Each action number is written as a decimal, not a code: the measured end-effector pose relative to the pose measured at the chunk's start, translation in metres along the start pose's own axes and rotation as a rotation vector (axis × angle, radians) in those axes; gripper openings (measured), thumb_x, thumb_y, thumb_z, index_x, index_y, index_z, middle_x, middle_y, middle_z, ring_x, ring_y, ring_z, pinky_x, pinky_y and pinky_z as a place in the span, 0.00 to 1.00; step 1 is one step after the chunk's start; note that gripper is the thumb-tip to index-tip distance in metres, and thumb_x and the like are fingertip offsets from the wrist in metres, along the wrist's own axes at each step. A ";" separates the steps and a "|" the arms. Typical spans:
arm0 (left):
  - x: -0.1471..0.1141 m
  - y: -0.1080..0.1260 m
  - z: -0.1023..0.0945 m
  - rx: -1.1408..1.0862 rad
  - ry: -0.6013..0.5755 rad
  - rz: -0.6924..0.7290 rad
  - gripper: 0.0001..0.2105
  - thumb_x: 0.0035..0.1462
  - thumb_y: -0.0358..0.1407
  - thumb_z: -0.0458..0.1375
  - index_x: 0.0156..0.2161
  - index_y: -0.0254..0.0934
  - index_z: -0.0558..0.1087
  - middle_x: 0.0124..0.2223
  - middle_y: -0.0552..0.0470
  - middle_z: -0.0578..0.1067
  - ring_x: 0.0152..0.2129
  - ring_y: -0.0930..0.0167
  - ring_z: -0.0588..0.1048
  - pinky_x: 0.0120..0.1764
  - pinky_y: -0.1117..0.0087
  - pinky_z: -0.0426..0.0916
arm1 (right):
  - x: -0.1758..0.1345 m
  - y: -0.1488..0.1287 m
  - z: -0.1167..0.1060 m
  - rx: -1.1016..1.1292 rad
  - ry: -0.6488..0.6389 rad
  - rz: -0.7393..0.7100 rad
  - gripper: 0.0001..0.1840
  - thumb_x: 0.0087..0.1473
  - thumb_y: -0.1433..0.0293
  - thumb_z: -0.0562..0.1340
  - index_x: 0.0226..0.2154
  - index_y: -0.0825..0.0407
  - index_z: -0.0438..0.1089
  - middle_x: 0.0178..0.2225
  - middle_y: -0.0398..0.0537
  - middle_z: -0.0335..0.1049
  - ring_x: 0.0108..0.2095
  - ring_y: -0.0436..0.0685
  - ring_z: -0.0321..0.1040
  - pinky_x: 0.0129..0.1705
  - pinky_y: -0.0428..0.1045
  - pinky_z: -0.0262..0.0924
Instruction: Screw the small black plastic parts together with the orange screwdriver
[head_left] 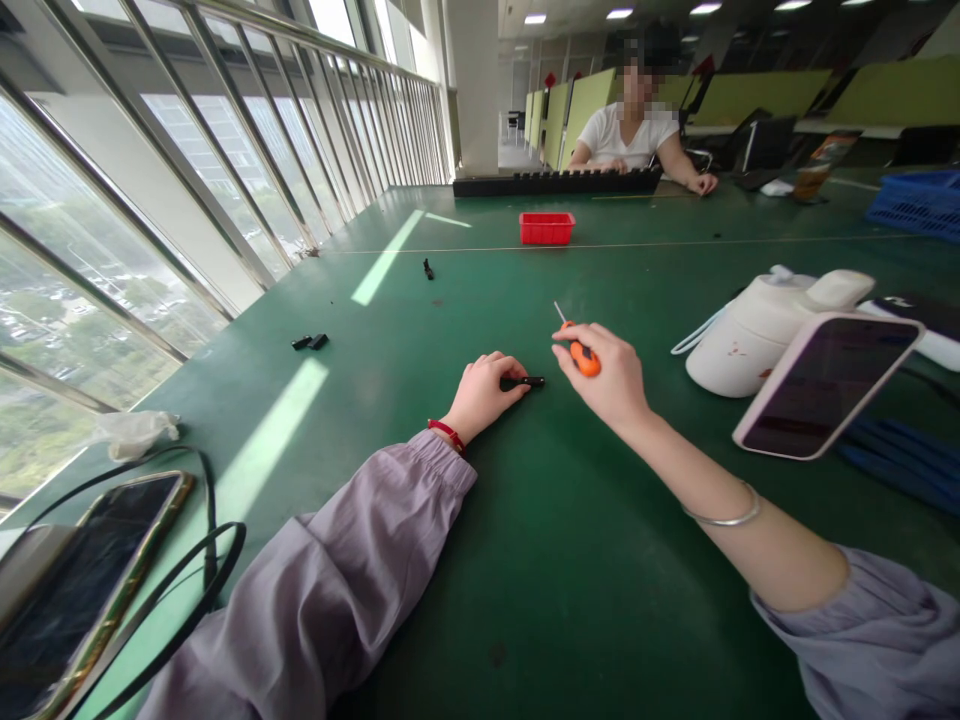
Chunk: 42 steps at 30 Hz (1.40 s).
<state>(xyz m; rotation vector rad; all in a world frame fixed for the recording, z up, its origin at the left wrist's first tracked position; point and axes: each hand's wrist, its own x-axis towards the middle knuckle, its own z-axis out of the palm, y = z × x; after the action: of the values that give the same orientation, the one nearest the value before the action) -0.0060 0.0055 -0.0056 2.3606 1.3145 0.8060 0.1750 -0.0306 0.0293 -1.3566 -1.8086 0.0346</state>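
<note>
My left hand (486, 392) rests on the green table (510, 560), its fingers closed on a small black part (534, 381) whose end sticks out to the right. To the right of it, my right hand (611, 372) grips a screwdriver with an orange and black handle (585, 358). Its thin metal shaft (559, 312) points up and away from me, apart from the black part. Further left on the table lie a pair of small black pieces (310, 342). Another small black piece (428, 269) lies farther back.
A red bin (547, 228) stands toward the back, before a long black strip (555, 184) and a seated person (630, 135). At right are a white bottle (750, 335), a propped phone (829, 385) and a blue basket (915, 205). Another phone (97, 580) and a cable (214, 540) lie left.
</note>
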 end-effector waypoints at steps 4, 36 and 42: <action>0.000 0.002 -0.001 -0.094 0.021 0.004 0.02 0.52 0.31 0.58 0.33 0.37 0.72 0.32 0.53 0.73 0.32 0.71 0.71 0.38 0.69 0.67 | -0.012 0.026 0.020 0.033 -0.146 0.012 0.07 0.52 0.67 0.58 0.34 0.49 0.71 0.36 0.48 0.72 0.35 0.56 0.69 0.35 0.49 0.60; -0.001 0.002 -0.001 -0.040 0.095 0.079 0.04 0.55 0.35 0.59 0.35 0.38 0.75 0.38 0.52 0.73 0.39 0.68 0.70 0.44 0.67 0.66 | -0.010 0.036 0.035 0.250 -0.258 -0.047 0.04 0.50 0.69 0.61 0.32 0.50 0.69 0.34 0.47 0.72 0.34 0.57 0.69 0.40 0.50 0.60; 0.000 0.002 -0.001 -0.043 0.069 0.058 0.04 0.55 0.34 0.59 0.34 0.38 0.75 0.37 0.53 0.74 0.38 0.69 0.71 0.42 0.67 0.66 | -0.009 0.035 0.035 0.251 -0.270 -0.048 0.04 0.49 0.70 0.62 0.32 0.50 0.69 0.35 0.46 0.72 0.35 0.56 0.69 0.40 0.50 0.59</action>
<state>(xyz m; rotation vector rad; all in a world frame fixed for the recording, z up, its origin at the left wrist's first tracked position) -0.0059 0.0044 -0.0039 2.3669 1.2468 0.9312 0.1807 -0.0077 -0.0154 -1.1725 -1.9815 0.4233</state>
